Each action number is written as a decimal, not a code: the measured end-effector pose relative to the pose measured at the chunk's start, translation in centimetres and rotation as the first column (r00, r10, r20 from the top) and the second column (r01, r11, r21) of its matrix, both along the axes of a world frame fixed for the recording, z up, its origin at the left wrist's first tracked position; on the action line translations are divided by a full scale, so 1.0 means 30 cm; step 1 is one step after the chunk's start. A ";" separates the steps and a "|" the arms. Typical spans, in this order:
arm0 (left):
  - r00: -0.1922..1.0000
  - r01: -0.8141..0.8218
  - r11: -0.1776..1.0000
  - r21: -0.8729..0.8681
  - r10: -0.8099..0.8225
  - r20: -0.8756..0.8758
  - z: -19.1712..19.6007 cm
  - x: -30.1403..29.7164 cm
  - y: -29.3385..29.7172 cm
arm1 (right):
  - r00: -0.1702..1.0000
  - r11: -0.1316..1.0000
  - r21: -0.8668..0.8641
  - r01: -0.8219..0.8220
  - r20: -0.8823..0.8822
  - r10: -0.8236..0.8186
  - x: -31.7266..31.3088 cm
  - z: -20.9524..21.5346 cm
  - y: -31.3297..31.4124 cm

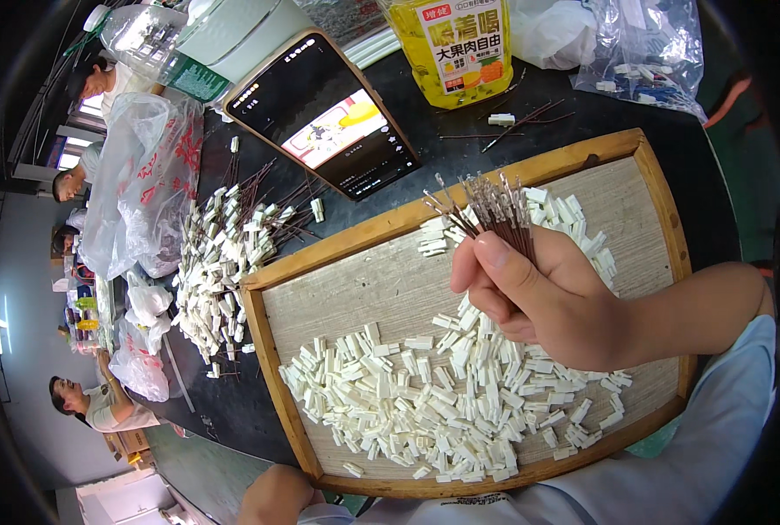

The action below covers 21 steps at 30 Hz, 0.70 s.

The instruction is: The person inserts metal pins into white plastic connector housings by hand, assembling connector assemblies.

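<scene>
My right hand (538, 289) is closed around a bundle of thin brown wires (495, 206) with bare metal terminals at the upper ends. It is raised over a wooden-framed tray (346, 306). Beneath and around it, many small white plastic connector housings (390, 402) lie loose in the tray, thickest toward the near side. At the lower edge only a rounded part of my left hand (276, 492) shows, close to the tray's near left corner; its fingers are hidden. Left of the tray is a heap of white connectors with brown wires attached (223, 271).
A phone (328, 114) with a lit screen leans against a pale tub (241, 35) behind the tray. Nearby stand a bottle of yellow drink (451, 52) and a clear bag (643, 52). Plastic bags (145, 184) lie at the left. Other people sit farther off.
</scene>
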State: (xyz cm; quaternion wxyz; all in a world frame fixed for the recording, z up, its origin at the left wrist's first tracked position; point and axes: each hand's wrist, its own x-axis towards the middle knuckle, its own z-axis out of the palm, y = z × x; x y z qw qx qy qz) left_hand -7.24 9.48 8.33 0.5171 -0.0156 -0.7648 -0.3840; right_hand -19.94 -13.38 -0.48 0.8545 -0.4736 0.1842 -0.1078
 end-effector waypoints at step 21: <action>0.998 0.065 0.986 -0.152 -0.061 0.032 -0.011 -0.023 0.006 | 0.994 0.991 -0.093 0.098 -0.033 -0.102 -0.009 0.015 -0.018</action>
